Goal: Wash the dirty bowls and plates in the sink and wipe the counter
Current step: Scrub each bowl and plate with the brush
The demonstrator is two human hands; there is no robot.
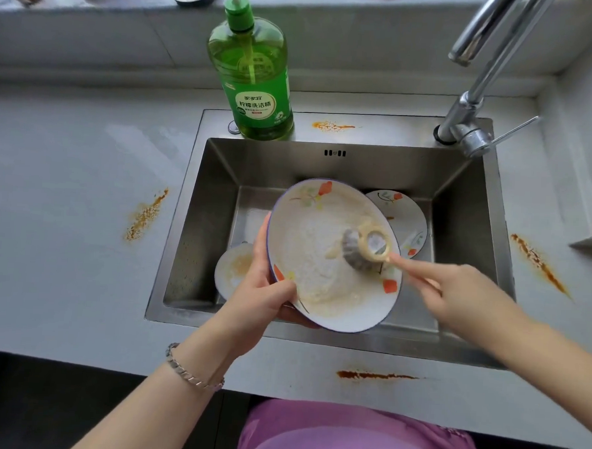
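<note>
suds (306, 259) coat the white floral oval plate (326, 212) tilted over the steel sink (222, 162); left hand (260, 291) fingers curl round its rim, right hand (462, 295) fingers pinch a wooden-handled round brush (365, 248) against it.

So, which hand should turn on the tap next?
Probably the right hand: the tap lever is on its side, though it holds the brush; the left hand grips the plate.

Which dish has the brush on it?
The large foamy plate in the left hand, under the brush; two smaller dishes lie in the sink.
</note>
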